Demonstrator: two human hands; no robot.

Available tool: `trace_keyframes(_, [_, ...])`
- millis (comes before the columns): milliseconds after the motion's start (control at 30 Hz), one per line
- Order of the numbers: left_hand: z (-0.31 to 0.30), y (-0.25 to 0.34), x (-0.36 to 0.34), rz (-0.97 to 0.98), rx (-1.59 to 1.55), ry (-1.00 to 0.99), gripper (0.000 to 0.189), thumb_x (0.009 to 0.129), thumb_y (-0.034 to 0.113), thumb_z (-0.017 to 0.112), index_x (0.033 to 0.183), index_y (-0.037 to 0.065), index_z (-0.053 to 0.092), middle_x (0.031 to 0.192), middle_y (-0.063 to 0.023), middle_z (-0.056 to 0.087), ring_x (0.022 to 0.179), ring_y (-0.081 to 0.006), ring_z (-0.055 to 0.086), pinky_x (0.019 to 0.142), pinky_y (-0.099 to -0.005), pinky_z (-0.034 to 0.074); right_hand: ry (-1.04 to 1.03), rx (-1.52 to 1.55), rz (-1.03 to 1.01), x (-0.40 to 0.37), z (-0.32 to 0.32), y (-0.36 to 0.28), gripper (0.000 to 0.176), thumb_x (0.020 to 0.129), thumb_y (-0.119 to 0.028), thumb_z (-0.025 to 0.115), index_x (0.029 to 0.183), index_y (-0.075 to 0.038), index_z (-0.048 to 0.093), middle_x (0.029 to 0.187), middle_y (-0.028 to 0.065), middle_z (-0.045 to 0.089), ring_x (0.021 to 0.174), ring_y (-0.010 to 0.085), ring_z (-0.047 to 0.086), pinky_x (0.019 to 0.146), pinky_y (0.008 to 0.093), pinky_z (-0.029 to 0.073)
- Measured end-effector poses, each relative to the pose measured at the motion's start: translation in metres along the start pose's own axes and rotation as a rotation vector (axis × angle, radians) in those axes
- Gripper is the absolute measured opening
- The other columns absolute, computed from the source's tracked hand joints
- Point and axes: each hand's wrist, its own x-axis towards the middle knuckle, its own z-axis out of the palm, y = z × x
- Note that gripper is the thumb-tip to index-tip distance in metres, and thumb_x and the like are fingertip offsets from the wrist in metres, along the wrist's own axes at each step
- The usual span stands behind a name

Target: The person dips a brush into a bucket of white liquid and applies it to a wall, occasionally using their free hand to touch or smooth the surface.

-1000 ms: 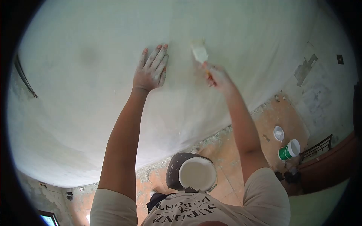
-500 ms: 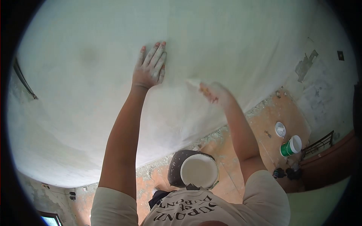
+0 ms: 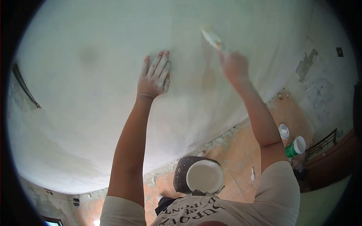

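My left hand [image 3: 155,77] lies flat against the pale wall [image 3: 113,113], its fingers stretched upward and dusted with white. Up and to the right of it, my right hand [image 3: 234,67] is closed round the handle of a brush-like tool [image 3: 211,37]. The tool's pale, blurred head points up and left, close to the wall surface. Whether its tip touches the wall cannot be made out.
Below me a white bucket [image 3: 205,177] stands by a dark speckled container [image 3: 181,175]. On the orange floor [image 3: 235,165] lie a small brush [image 3: 253,173] and a white lid [image 3: 283,131], near a green-and-white bucket [image 3: 295,147].
My right hand has swung upward with the tool, from beside my left wrist to above the level of my left hand. The view has shifted slightly, and a small floor brush now shows.
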Motion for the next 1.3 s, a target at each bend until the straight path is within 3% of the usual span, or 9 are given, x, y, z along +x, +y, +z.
trace_keyframes(133, [-0.002, 0.000, 0.000, 0.017, 0.007, -0.013, 0.030, 0.087, 0.021, 0.045, 0.110, 0.008, 0.058, 0.147, -0.0056, 0.043, 0.135, -0.0198, 0.041, 0.117, -0.0509, 0.021, -0.204, -0.028, -0.101, -0.084, 0.074, -0.036, 0.048, 0.081, -0.012, 0.057, 0.127, -0.002, 0.058, 0.066, 0.0090, 0.065, 0.058, 0.0227, 0.066, 0.052, 0.0361, 0.053])
trace_keyframes(200, [-0.002, 0.000, 0.000, 0.015, 0.010, -0.022, 0.030, 0.087, 0.022, 0.045, 0.110, 0.008, 0.058, 0.147, -0.0056, 0.043, 0.135, -0.0197, 0.042, 0.117, -0.0509, 0.021, -0.431, 0.035, -0.156, -0.115, 0.075, -0.044, 0.038, 0.081, -0.010, 0.057, 0.117, -0.002, 0.063, 0.071, 0.0097, 0.067, 0.062, 0.0232, 0.068, 0.056, 0.0363, 0.055])
trace_keyframes(400, [0.000, -0.001, 0.000, 0.023, 0.009, -0.011, 0.029, 0.087, 0.022, 0.046, 0.109, 0.008, 0.058, 0.148, -0.0046, 0.041, 0.135, -0.0191, 0.041, 0.116, -0.0512, 0.021, -0.616, 0.079, -0.295, -0.079, 0.087, 0.016, 0.014, 0.086, -0.018, 0.058, 0.089, -0.016, 0.071, 0.081, 0.0093, 0.067, 0.078, 0.0287, 0.067, 0.072, 0.0426, 0.054])
trace_keyframes(533, [0.000, 0.001, -0.001, 0.013, 0.013, -0.031, 0.032, 0.085, 0.021, 0.048, 0.113, 0.009, 0.058, 0.148, -0.0040, 0.042, 0.135, -0.0179, 0.041, 0.116, -0.0506, 0.022, -0.285, 0.286, -0.134, 0.004, 0.027, 0.047, 0.023, 0.080, -0.027, 0.070, 0.102, -0.022, 0.073, 0.082, 0.0120, 0.069, 0.080, 0.0292, 0.065, 0.074, 0.0385, 0.052])
trace_keyframes(600, [-0.001, 0.000, 0.001, 0.009, 0.016, -0.024, 0.035, 0.083, 0.019, 0.049, 0.116, 0.009, 0.057, 0.148, -0.0035, 0.042, 0.136, -0.0169, 0.040, 0.116, -0.0500, 0.024, -0.205, 0.273, -0.033, 0.041, -0.016, 0.046, 0.017, 0.083, -0.029, 0.067, 0.098, -0.025, 0.073, 0.086, 0.0077, 0.069, 0.087, 0.0265, 0.065, 0.074, 0.0396, 0.052])
trace_keyframes(667, [-0.003, 0.001, 0.000, 0.006, 0.001, -0.053, 0.035, 0.084, 0.020, 0.048, 0.116, 0.009, 0.057, 0.148, -0.0039, 0.041, 0.136, -0.0173, 0.039, 0.116, -0.0501, 0.023, 0.054, 0.308, -0.038, 0.070, -0.027, 0.055, 0.028, 0.078, -0.035, 0.073, 0.103, -0.022, 0.073, 0.081, 0.0077, 0.069, 0.074, 0.0269, 0.064, 0.068, 0.0373, 0.051])
trace_keyframes(767, [-0.002, 0.001, 0.000, 0.008, 0.011, -0.055, 0.035, 0.084, 0.020, 0.048, 0.116, 0.009, 0.057, 0.148, -0.0044, 0.041, 0.137, -0.0177, 0.039, 0.116, -0.0500, 0.023, 0.136, 0.386, 0.161, 0.088, -0.061, 0.047, 0.028, 0.079, -0.036, 0.072, 0.104, -0.022, 0.073, 0.081, 0.0061, 0.070, 0.074, 0.0255, 0.064, 0.067, 0.0374, 0.051])
trace_keyframes(967, [0.001, 0.000, 0.000, 0.028, -0.013, -0.013, 0.034, 0.084, 0.020, 0.047, 0.112, 0.006, 0.060, 0.146, -0.0071, 0.044, 0.134, -0.0206, 0.043, 0.115, -0.0529, 0.022, 0.366, 0.198, 0.157, 0.071, -0.051, 0.020, 0.022, 0.084, -0.035, 0.069, 0.101, -0.022, 0.074, 0.074, 0.0057, 0.067, 0.069, 0.0270, 0.063, 0.065, 0.0391, 0.050])
trace_keyframes(1300, [-0.001, 0.002, 0.000, 0.026, 0.001, -0.015, 0.034, 0.084, 0.020, 0.046, 0.112, 0.008, 0.061, 0.144, -0.0073, 0.047, 0.133, -0.0203, 0.044, 0.115, -0.0520, 0.022, 0.439, 0.226, 0.186, 0.068, -0.053, -0.007, 0.020, 0.084, -0.031, 0.070, 0.100, -0.020, 0.073, 0.065, 0.0056, 0.064, 0.063, 0.0281, 0.060, 0.062, 0.0381, 0.050])
